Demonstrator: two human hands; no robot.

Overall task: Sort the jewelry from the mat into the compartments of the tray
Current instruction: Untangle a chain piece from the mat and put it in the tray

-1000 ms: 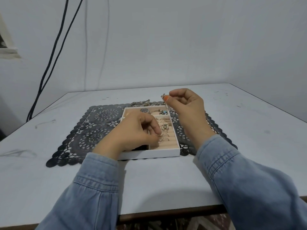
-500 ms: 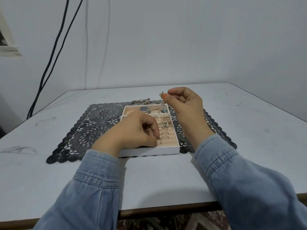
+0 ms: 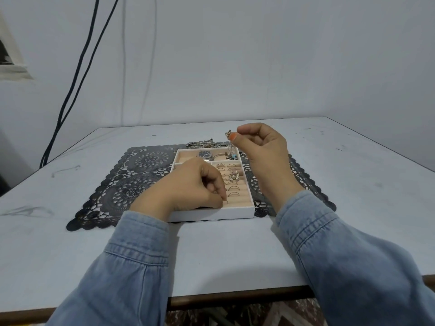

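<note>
Left hand [image 3: 195, 184] pinches a thin ring [image 3: 226, 201] at the nearest slot of the tray [image 3: 211, 214] on the mat [image 3: 131, 180], while right hand [image 3: 261, 147] pinches a limp chain [image 3: 228, 135] dangling above the far compartment; both pieces look light and slippery, best held by the fingertips.

I can read no text, label, brand or number anywhere in my head view. The watch [image 3: 205, 154] in the far compartment of the tray [image 3: 211, 214] shows a dark dial (its markings are too small to read).
</note>
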